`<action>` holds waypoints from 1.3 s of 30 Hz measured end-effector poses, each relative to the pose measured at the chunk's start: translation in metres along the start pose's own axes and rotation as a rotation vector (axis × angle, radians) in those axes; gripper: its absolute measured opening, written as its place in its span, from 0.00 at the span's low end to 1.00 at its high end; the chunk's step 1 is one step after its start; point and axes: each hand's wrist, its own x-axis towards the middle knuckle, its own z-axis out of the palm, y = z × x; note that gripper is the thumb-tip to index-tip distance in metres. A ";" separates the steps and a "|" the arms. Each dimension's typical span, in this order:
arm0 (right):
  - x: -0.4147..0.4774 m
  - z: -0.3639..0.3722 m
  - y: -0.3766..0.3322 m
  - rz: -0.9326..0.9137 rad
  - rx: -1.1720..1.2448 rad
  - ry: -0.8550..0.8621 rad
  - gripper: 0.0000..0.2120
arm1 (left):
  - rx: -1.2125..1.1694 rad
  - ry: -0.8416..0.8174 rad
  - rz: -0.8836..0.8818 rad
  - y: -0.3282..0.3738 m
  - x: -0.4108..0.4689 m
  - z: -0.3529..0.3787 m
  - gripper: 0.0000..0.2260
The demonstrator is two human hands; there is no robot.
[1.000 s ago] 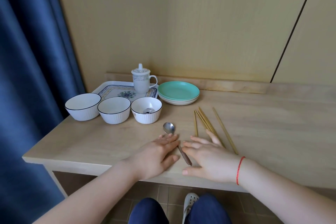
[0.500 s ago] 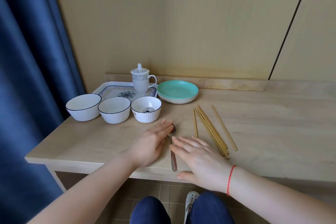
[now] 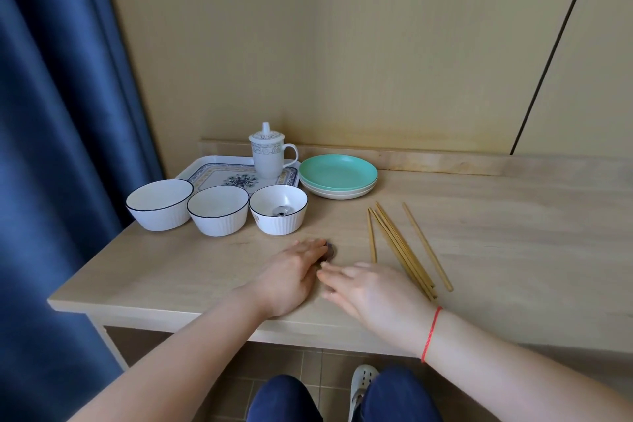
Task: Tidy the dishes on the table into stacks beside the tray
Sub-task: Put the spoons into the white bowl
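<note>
Both hands slid up-frame — left hand [image 3: 291, 276] now flat over the spoon [image 3: 331, 252], right hand [image 3: 371, 289] open, empty; bowls [image 3: 219, 211] still unstacked.

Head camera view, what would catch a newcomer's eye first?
Three white ribbed bowls with dark rims stand in a row before the patterned tray. Right of them sit stacked mint-green plates and loose wooden chopsticks. Both hands lie flat near the table's front edge.
</note>
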 end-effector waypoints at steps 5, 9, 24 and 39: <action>0.030 -0.038 0.016 0.149 0.279 0.121 0.17 | -0.057 0.119 0.050 0.002 -0.003 -0.012 0.17; 0.051 -0.066 0.025 0.145 0.327 0.236 0.06 | -0.063 0.348 0.128 0.011 -0.009 -0.029 0.04; 0.133 -0.035 0.029 0.173 0.485 0.135 0.12 | -0.224 0.640 -0.225 -0.022 -0.018 -0.053 0.10; 0.142 -0.004 0.023 0.086 0.299 -0.170 0.15 | -0.214 0.597 -0.211 -0.030 -0.007 -0.049 0.06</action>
